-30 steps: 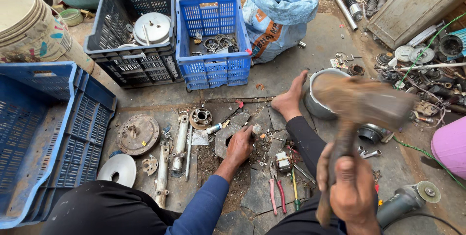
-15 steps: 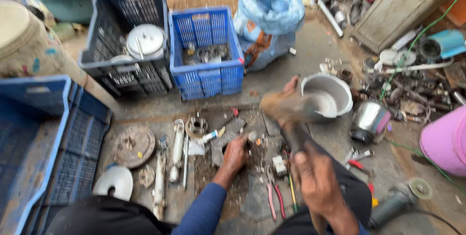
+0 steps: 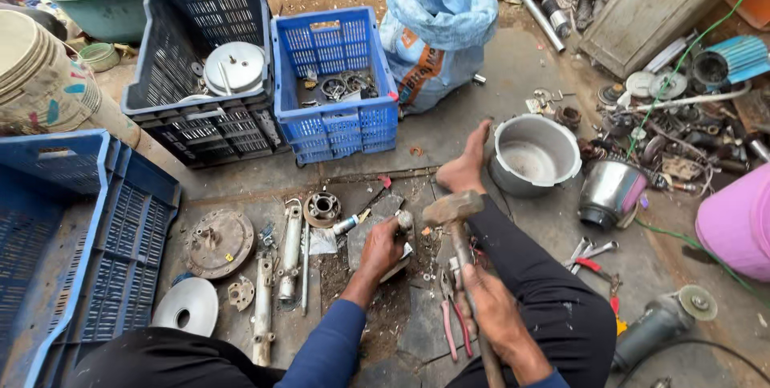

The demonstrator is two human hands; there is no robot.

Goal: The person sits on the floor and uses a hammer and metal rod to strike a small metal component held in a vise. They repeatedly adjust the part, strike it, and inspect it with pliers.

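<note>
while the person sits on the concrete floor (image 3: 449, 127), the right hand (image 3: 489, 316) has its fingers closed around the wooden handle of a rusty steel-headed hammer (image 3: 454, 208), whose head hangs just beside and slightly above the left hand. the left hand (image 3: 381, 248) grips a small grey metal part (image 3: 404, 220) with closed fingers, pinning it against a flat dark stone slab (image 3: 370, 220) between the knees. red-handled pliers (image 3: 446, 332) lie by the right wrist; a round rusty metal disc (image 3: 218, 242) and pale metal cylinders (image 3: 290, 250) lie to the left. the step appears to be striking the held part; the next blow would call for a square aim, clear of the left fingers.
</note>
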